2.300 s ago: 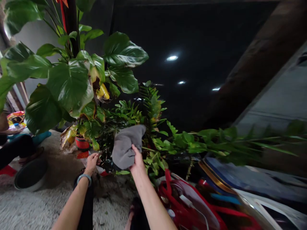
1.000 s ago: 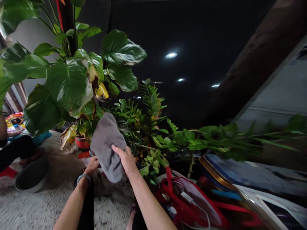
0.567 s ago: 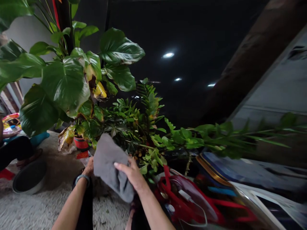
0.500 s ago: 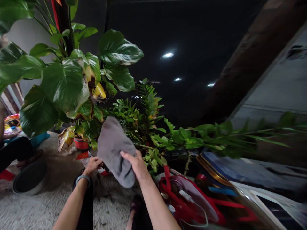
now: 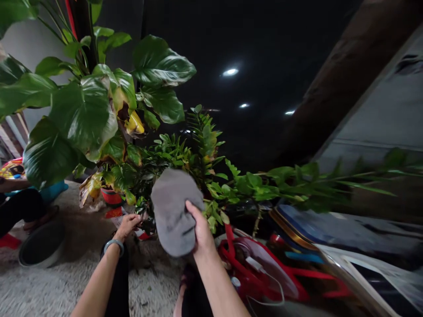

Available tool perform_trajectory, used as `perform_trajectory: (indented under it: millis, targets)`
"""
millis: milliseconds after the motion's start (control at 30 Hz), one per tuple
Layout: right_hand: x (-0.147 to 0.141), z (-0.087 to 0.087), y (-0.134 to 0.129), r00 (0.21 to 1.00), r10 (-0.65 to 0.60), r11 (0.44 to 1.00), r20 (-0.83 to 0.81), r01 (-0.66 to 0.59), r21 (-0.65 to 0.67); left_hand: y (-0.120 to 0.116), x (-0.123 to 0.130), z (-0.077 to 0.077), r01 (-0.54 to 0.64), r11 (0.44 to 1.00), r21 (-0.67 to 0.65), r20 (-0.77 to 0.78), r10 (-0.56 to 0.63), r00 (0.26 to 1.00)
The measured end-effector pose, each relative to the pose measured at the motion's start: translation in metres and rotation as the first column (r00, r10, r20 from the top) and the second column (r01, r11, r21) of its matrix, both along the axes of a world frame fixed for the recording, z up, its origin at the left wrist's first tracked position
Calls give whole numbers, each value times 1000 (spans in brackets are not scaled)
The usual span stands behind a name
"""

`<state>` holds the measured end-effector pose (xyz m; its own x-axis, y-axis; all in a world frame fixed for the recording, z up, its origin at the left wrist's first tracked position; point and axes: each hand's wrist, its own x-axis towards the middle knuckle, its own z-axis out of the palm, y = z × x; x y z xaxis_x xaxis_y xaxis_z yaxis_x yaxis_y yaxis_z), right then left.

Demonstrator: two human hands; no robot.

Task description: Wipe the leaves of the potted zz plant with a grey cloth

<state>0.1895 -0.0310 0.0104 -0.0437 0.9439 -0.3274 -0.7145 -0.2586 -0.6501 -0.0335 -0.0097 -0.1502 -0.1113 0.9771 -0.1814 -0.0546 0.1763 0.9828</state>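
Observation:
A flat, rounded grey piece (image 5: 173,215), soft like cloth with creases near its lower right, is held up in front of me. My right hand (image 5: 201,229) grips its right edge, thumb lying on the near face and the other fingers hidden behind. To its left, apart from it, my left hand (image 5: 127,225) has a bracelet at the wrist and its fingers drawn together. What those fingers hold, if anything, I cannot make out. Beside that hand lies a red and white printed packet (image 5: 115,215) on the floor.
Leafy plants (image 5: 82,105) line the dark wall, one in a red pot (image 5: 111,197). A red-edged bag (image 5: 257,264) with a white cable stands at right, near stacked boards (image 5: 304,224). At left are a grey basin (image 5: 42,246) and another person's leg (image 5: 21,211).
My right hand has moved the grey piece slightly right and down, turning its face more toward me. It has come away from my left hand, which stays about where it was.

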Motion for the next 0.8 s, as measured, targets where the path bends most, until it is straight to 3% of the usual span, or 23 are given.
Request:
perform_trajectory:
  millis: [67,133,233,333,400,500,567,633,700,800]
  targets:
    - [1,11,23,993,-120,991,9,119,52,0,0,-1,-12,1000,-4,3,12,1000]
    - [-5,2,31,992,-117,992,39,119,-51,1,0,-4,-18,1000,-3,16,18,1000]
    - [-18,-38,8,996,53,969,68,-35,-244,4,0,-9,-25,1000,8,34,25,999]
    - [-23,-58,-24,968,249,936,37,-230,-265,4,-1,-11,-32,999,33,27,31,999]
    - [-19,-45,-27,964,266,951,23,-258,-172,3,-2,-9,-23,999,32,30,22,999]
    - [-10,-11,-2,990,141,990,-19,-141,-7,0,-3,-6,-30,1000,4,37,30,999]
    - [-10,-1,17,996,68,998,-50,-67,20,-1,-4,-5,-44,999,-1,41,44,998]
    - [-16,-11,24,998,52,997,-27,-53,-57,-1,-4,-5,-51,999,1,65,51,997]
    - [-26,-33,13,995,94,979,46,-84,-184,0,-5,-7,-54,999,5,92,53,994]
    - [-41,-56,-20,955,284,935,85,-256,-245,-4,-6,-10,-73,997,8,101,72,992]
